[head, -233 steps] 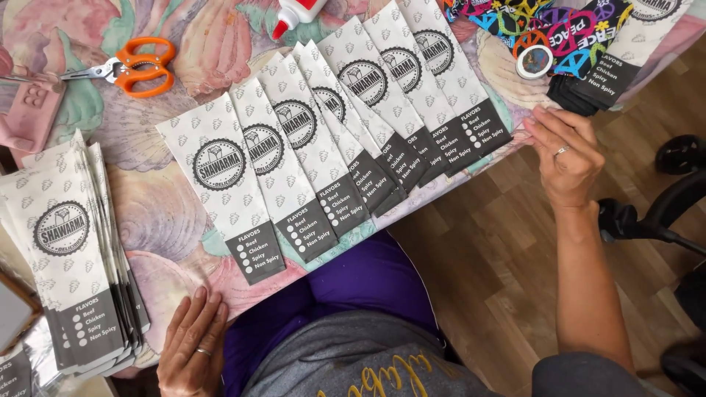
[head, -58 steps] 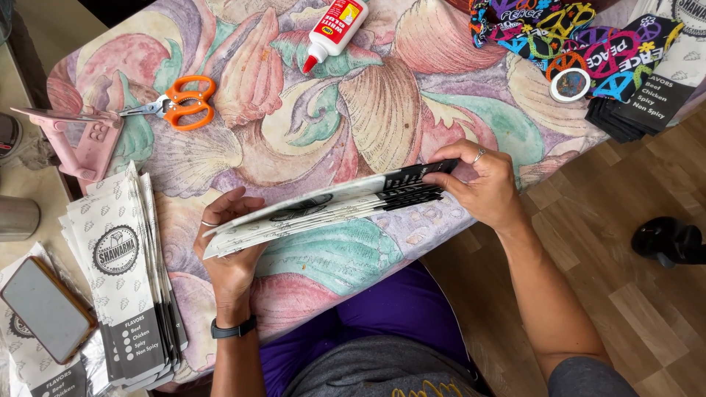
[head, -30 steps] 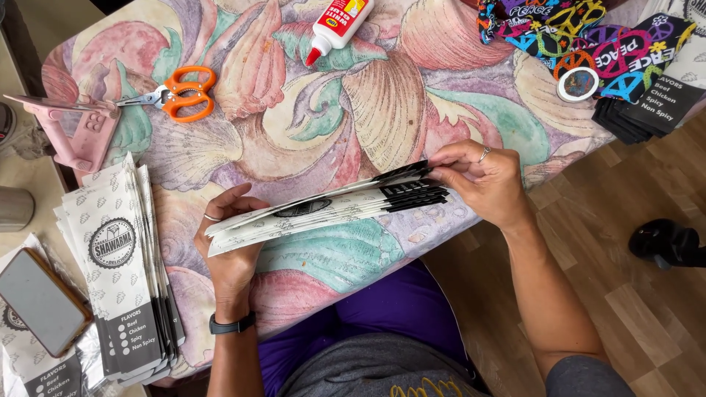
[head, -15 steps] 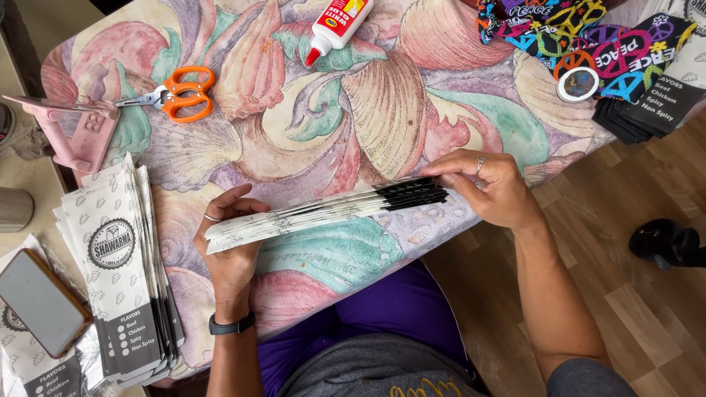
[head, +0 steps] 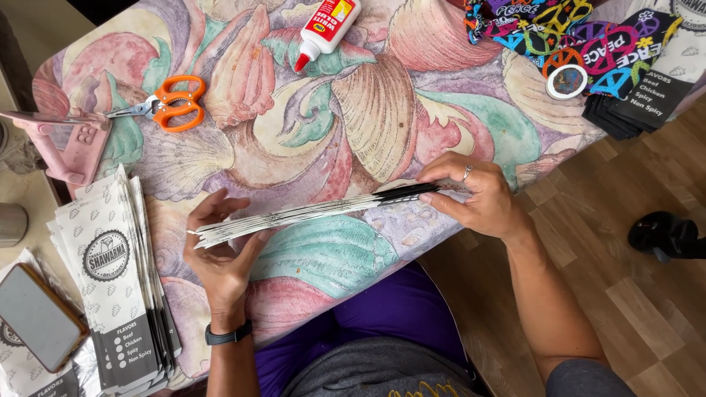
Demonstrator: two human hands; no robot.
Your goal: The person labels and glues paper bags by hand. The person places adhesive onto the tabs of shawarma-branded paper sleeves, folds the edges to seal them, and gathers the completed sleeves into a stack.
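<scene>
Paper sleeves (head: 309, 213) now squared edge-on, left hand (head: 220, 254), right hand (head: 474, 198) gripping ends

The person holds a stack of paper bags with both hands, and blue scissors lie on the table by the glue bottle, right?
Not quite: the scissors have orange handles, not blue, as the head view shows. Both the left hand and right hand do hold the stack of paper bags, near the glue bottle.

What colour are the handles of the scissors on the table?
Orange. The scissors lie on the table; the head view shows them plainly.
</scene>
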